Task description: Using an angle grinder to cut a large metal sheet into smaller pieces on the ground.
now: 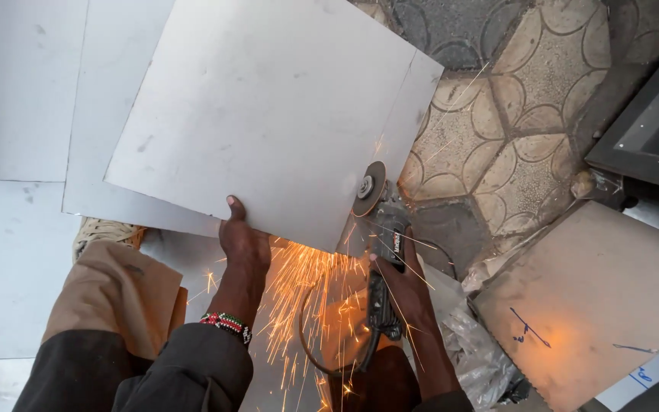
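Left hand [239,236] pinching near edge of grey metal sheet [268,114], right hand [404,284] beside it closed around angle grinder [381,252], disc [368,188] cutting sheet, sparks [306,290] falling between both wrists

Dark sleeves [192,366], beaded wristband [226,323]

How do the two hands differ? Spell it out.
The left hand lies on the near edge of the metal sheet, thumb on top; the right hand wraps around the angle grinder. The left wrist wears a beaded bracelet; the right wrist is bare. Both are bare and close to the sparks.
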